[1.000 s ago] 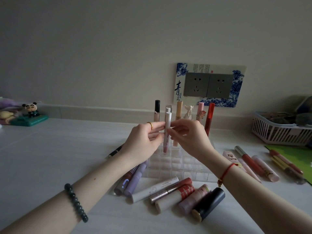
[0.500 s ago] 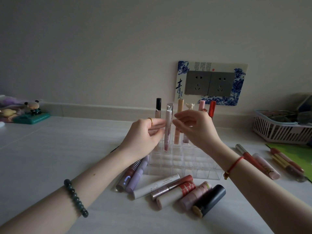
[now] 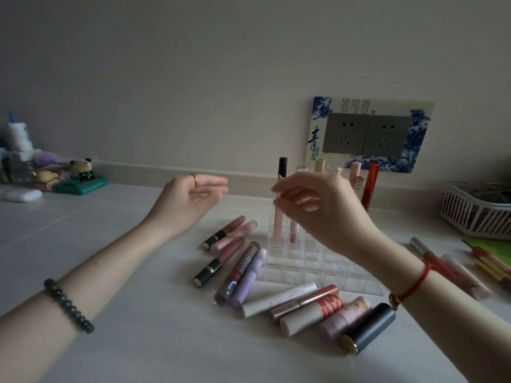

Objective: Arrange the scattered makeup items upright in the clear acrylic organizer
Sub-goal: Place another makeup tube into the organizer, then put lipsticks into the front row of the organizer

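The clear acrylic organizer (image 3: 318, 269) stands on the white table. In its back row stand a black-capped tube (image 3: 280, 194), a pink-ended tube (image 3: 293, 233), a beige-capped tube (image 3: 320, 165), a pink tube (image 3: 355, 168) and a red tube (image 3: 370, 186). My right hand (image 3: 312, 208) hovers over the back row with loosely curled fingers and nothing in it, hiding part of that row. My left hand (image 3: 190, 200) is open, raised left of the organizer. Lying flat are lip glosses (image 3: 226, 236), a mascara (image 3: 239, 272), a lilac tube (image 3: 249, 277), a white tube (image 3: 279, 299) and a black lipstick (image 3: 367, 327).
More tubes (image 3: 467, 277) and pencils (image 3: 492, 264) lie to the right beside a green mat (image 3: 486, 244). A white basket (image 3: 475, 214) sits at the far right. A panda figure (image 3: 83, 172) and small items crowd the far left. A socket plate (image 3: 367, 136) is on the wall.
Both hands have let go of the white-and-pink tube, which now stands in the organizer's back row. My left hand has swung away to the left and opened.
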Action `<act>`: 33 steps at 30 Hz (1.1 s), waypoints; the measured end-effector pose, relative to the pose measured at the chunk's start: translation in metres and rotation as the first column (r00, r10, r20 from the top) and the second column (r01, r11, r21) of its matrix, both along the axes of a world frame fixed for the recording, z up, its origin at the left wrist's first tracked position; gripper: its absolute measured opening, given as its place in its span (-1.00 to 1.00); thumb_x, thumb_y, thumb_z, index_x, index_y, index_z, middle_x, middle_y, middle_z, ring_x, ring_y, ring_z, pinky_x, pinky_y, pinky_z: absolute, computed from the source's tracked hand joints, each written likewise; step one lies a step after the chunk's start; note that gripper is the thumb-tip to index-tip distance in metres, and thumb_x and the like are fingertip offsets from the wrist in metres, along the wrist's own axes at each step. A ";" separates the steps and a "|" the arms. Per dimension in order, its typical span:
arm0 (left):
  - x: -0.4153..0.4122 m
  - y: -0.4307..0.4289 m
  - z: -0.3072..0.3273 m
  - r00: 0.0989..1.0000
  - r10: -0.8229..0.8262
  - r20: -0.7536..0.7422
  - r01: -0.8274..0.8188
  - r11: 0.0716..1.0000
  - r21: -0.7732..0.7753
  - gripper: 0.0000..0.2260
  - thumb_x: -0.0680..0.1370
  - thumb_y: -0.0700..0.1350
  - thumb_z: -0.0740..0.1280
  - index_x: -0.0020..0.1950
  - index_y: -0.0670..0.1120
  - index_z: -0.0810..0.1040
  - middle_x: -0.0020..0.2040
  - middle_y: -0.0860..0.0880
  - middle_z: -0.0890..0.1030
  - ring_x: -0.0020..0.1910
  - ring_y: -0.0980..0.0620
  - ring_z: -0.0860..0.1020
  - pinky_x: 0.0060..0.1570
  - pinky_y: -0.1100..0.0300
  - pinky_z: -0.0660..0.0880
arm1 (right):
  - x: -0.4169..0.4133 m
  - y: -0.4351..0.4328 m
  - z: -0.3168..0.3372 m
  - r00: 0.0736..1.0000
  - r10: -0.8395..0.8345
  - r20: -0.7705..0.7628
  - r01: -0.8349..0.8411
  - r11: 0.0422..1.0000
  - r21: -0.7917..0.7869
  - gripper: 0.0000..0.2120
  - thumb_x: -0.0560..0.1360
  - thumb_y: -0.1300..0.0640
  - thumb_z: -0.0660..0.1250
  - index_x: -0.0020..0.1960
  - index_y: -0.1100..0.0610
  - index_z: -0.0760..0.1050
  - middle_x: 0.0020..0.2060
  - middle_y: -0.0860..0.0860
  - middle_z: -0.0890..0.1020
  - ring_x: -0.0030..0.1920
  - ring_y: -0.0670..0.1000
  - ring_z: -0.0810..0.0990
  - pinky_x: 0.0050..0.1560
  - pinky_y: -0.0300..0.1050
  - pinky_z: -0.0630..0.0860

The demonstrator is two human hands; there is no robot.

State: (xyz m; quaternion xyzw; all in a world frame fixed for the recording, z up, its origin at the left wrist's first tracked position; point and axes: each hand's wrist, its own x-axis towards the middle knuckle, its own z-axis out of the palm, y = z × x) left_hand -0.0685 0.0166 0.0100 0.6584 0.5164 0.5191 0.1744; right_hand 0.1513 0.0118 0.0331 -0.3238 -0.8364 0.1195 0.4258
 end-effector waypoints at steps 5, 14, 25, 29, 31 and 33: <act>-0.023 0.008 -0.038 0.971 0.116 -0.209 -0.139 0.985 -0.099 -0.77 0.46 -0.26 0.31 0.12 -0.16 0.56 0.05 -0.07 0.63 -0.20 0.40 0.54 -0.07 0.55 0.40 | -0.028 -0.003 -0.021 0.962 0.079 0.262 -0.090 0.995 0.033 -0.80 0.42 0.25 0.34 0.04 0.13 0.56 -0.13 -0.06 0.64 -0.20 -0.17 0.58 -0.05 -0.42 0.50; -0.028 0.008 -0.062 0.951 0.016 -0.309 -0.093 0.967 -0.237 -0.69 0.46 -0.29 0.30 0.20 -0.21 0.50 0.16 -0.13 0.59 0.10 0.10 0.52 0.05 0.42 0.35 | -0.088 0.002 -0.046 0.725 0.167 0.669 -0.179 0.983 -0.051 -0.67 0.43 0.37 0.19 0.15 0.16 0.49 0.08 0.19 0.56 0.05 0.18 0.55 0.06 0.05 0.45; -0.027 0.000 -0.061 0.932 -0.041 -0.361 -0.024 0.984 -0.175 -0.77 0.39 -0.25 0.30 -0.13 0.06 0.63 -0.19 0.18 0.63 -0.13 0.31 0.50 -0.25 0.59 0.31 | -0.092 0.001 -0.046 0.659 0.150 0.737 -0.319 0.943 0.093 -0.69 0.46 0.32 0.18 0.17 0.16 0.46 0.09 0.14 0.56 0.08 0.20 0.50 0.09 0.14 0.41; -0.027 0.002 -0.064 0.935 0.018 -0.354 -0.078 0.984 -0.157 -0.89 0.31 0.04 0.29 -0.35 0.04 0.55 -0.38 0.15 0.59 -0.35 0.27 0.49 -0.38 0.42 0.29 | -0.071 -0.004 -0.029 0.881 0.260 0.396 -0.295 0.955 0.029 -0.76 0.45 0.27 0.27 0.11 0.13 0.48 -0.09 0.00 0.60 -0.08 0.02 0.57 -0.07 -0.04 0.49; -0.027 0.005 -0.068 0.940 0.053 -0.336 -0.104 0.985 -0.136 -0.85 0.40 -0.05 0.33 -0.10 -0.02 0.64 -0.18 0.06 0.66 -0.18 0.22 0.56 -0.28 0.56 0.32 | -0.055 -0.007 -0.012 0.947 0.268 0.176 -0.273 0.962 0.006 -0.79 0.41 0.31 0.31 0.03 0.15 0.51 -0.23 -0.14 0.59 -0.15 -0.11 0.59 -0.06 -0.20 0.53; -0.027 0.007 -0.072 0.940 0.068 -0.334 -0.116 0.985 -0.124 -0.76 0.42 -0.09 0.30 0.05 -0.06 0.62 -0.06 0.06 0.66 -0.07 0.26 0.56 -0.15 0.63 0.32 | -0.035 -0.008 0.008 0.979 0.205 -0.006 -0.205 0.979 -0.022 -0.79 0.39 0.32 0.33 -0.01 0.13 0.52 -0.24 -0.14 0.60 -0.15 -0.14 0.60 -0.06 -0.27 0.55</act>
